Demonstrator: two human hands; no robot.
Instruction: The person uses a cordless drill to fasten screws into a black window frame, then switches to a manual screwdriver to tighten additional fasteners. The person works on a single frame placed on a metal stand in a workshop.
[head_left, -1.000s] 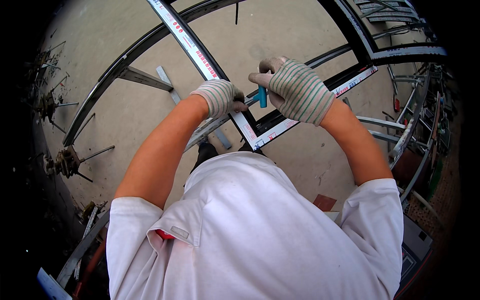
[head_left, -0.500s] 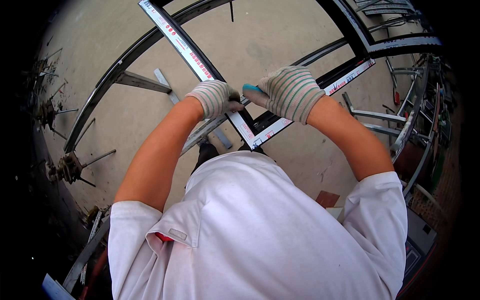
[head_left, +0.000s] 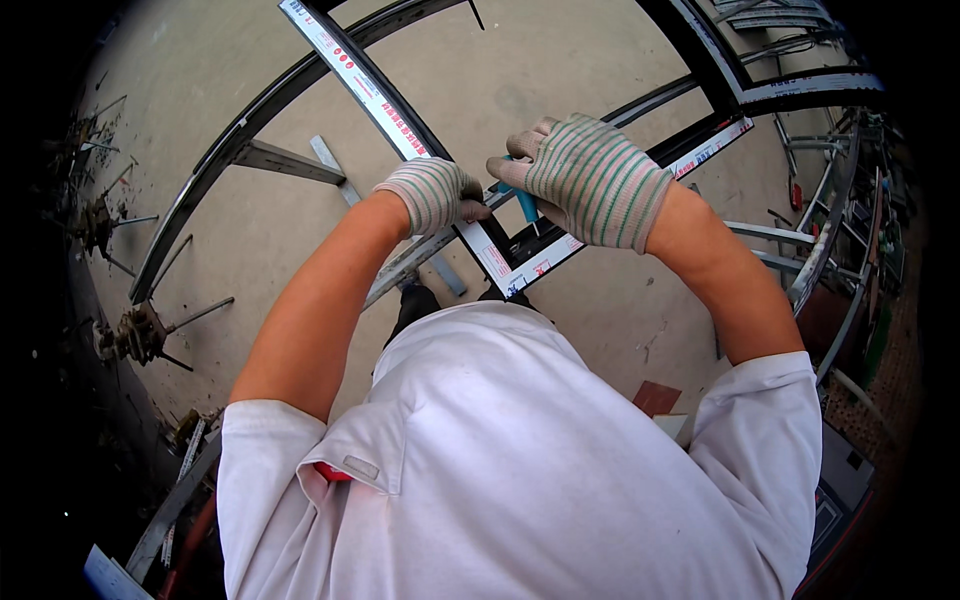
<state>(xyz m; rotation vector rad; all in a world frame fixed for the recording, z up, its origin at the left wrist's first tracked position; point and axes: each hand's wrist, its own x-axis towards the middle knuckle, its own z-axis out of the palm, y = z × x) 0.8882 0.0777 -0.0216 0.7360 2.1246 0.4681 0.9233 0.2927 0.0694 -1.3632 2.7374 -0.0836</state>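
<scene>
A black window frame [head_left: 384, 110], with white printed protective film along its bars, has its near corner in front of my body. My left hand [head_left: 432, 196], in a striped knit glove, is closed around the left bar just above that corner. My right hand [head_left: 590, 178], gloved alike, grips a small screwdriver [head_left: 527, 205] with a teal handle. Its thin metal tip points down toward the inside of the near bar, close to the corner. Whether the tip touches the frame I cannot tell.
A curved metal rail [head_left: 215, 150] sweeps round the left, with a metal strut [head_left: 290, 163] joined to it. Rusty spoked metal parts [head_left: 138, 333] stand at the far left. Metal racks [head_left: 825, 235] hold profiles at right. A reddish-brown piece [head_left: 656, 398] lies on the floor.
My right hand has turned and shifted slightly right, and the screwdriver has swung from pointing left to tip-down. My left hand stays on the frame's bar.
</scene>
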